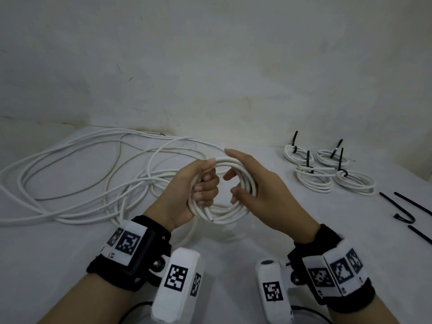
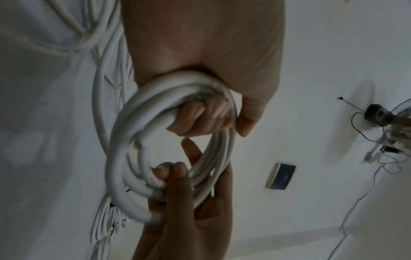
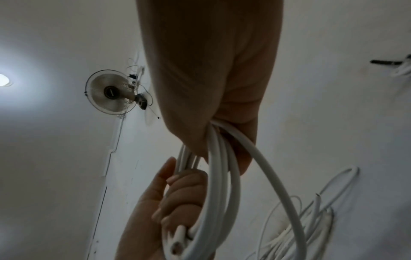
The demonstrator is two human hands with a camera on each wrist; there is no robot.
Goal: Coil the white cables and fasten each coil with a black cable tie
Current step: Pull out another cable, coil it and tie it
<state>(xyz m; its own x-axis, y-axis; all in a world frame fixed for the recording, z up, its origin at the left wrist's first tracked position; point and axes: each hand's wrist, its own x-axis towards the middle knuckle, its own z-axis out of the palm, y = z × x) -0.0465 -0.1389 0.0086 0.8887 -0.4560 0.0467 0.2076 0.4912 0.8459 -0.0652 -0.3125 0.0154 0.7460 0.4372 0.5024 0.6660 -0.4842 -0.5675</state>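
A coil of white cable [image 1: 222, 212] hangs in the air above the white table [image 1: 58, 253], between both hands. My left hand [image 1: 203, 188] grips its left side with fingers curled through the ring [image 2: 120, 158]. My right hand [image 1: 252, 183] holds the coil's right side, strands running through its palm [image 3: 222, 184] and its index finger pointing up. A cut cable end [image 1: 211, 219] sticks out at the coil's bottom. Loose white cables [image 1: 70, 171] sprawl over the table's left half. Loose black cable ties [image 1: 406, 211] lie at the right edge.
Several finished coils with black cable ties [image 1: 327, 169] standing up from them sit at the back right of the table. A bare wall rises right behind the table. A wall fan [image 3: 111, 93] shows in the wrist views.
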